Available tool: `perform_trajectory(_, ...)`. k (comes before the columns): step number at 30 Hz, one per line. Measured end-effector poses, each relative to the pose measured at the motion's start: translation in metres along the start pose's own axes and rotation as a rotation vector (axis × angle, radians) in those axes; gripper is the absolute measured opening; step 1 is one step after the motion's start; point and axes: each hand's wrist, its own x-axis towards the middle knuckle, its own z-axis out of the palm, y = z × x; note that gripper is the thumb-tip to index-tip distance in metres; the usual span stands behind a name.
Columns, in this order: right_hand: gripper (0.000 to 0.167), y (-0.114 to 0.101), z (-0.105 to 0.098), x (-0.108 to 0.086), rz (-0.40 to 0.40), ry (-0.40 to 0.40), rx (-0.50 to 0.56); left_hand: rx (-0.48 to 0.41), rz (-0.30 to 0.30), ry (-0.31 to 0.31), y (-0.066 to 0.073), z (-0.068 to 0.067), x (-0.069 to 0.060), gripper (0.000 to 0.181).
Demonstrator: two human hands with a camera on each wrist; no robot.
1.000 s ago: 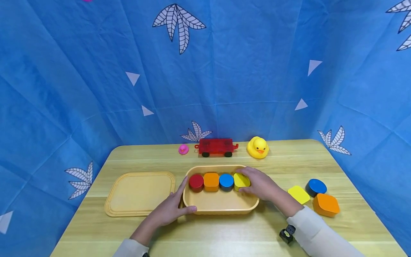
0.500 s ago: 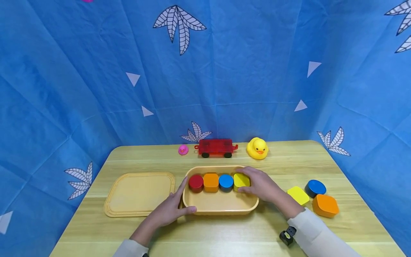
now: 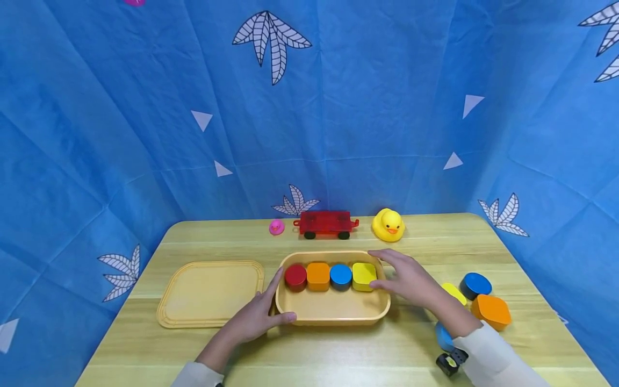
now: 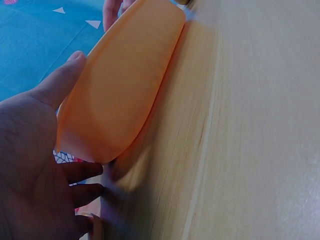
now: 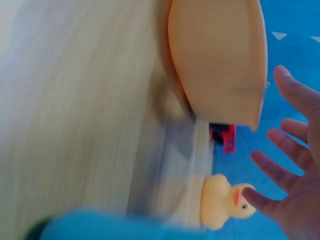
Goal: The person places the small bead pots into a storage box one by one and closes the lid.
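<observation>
A pale yellow oblong box (image 3: 333,312) sits mid-table. Along its far side stand a red round block (image 3: 296,277), an orange square block (image 3: 318,277), a blue round block (image 3: 340,277) and a yellow square block (image 3: 364,277). My left hand (image 3: 258,314) rests around the box's near left corner, thumb along the front rim and index finger along the left end. Over the right end hovers my right hand (image 3: 406,277), fingers spread and holding nothing. The right wrist view shows this hand (image 5: 300,160) apart from the box wall (image 5: 220,60).
A matching flat lid (image 3: 210,294) lies left. Beyond the box stand a small pink duck (image 3: 276,227), a red wagon (image 3: 325,223) and a yellow duck (image 3: 388,224). Right are blue (image 3: 476,284), orange (image 3: 491,312) and yellow (image 3: 454,293) blocks; a light-blue piece (image 3: 444,337) shows beside the right forearm.
My right hand has let go of the yellow square block and drawn back to the right. The light-blue piece now shows beside the forearm. My left hand stays in place.
</observation>
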Motion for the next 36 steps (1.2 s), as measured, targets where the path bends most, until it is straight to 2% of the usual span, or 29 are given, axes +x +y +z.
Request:
perform_trajectory(5,0.074,0.012,-0.015,-0.017,0.031,0.008,0.016,0.003,-0.002,0.003,-0.001,0.000,0.000,0.108)
perform_trajectory(14,0.078,0.044,-0.051,-0.051,0.109,0.022,-0.019,0.003,0.017,0.005,-0.001,0.000,-0.001,0.108)
perform_trajectory(23,0.078,0.092,-0.077,-0.076,0.251,0.000,-0.068,0.002,0.018,0.004,-0.001,0.000,-0.001,0.108)
perform_trajectory(29,0.076,0.119,-0.082,-0.085,0.303,-0.035,-0.068,0.001,0.015,-0.008,0.000,0.002,-0.001,0.108)
perform_trajectory(36,0.072,0.122,-0.086,-0.080,0.339,-0.083,-0.107,0.010,0.016,-0.002,-0.001,0.001,0.000,0.108)
